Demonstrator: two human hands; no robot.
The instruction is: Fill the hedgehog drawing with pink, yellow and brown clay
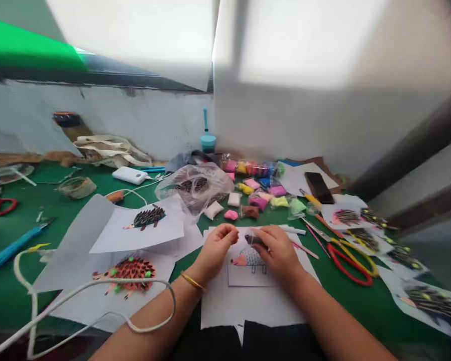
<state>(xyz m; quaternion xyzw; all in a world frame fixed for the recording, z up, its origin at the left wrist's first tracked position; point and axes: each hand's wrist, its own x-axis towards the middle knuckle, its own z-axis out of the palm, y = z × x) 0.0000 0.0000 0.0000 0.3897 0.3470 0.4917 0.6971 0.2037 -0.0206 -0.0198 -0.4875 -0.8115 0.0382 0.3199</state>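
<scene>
My right hand [280, 250] is closed around a small dark lump in a clear wrapper [255, 239], like the bagged modelling clay on the table. My left hand [218, 246] is beside it, thumb and fingers pinched together; whatever is in the pinch is too small to make out. Below both hands lies a white card with a hedgehog drawing [251, 258], its face filled in pink and its back marked in blue. Part of the drawing is covered by my right hand. The card rests on larger white sheets [255, 308].
Bagged coloured clay [279, 201] lies behind the hands, near a plastic bag of dark pieces [193, 185]. Scissors [349, 265] and a phone [318, 188] are at right. Finished hedgehog pictures [149, 218] lie at left, and a white cable [97, 283] loops over my left forearm.
</scene>
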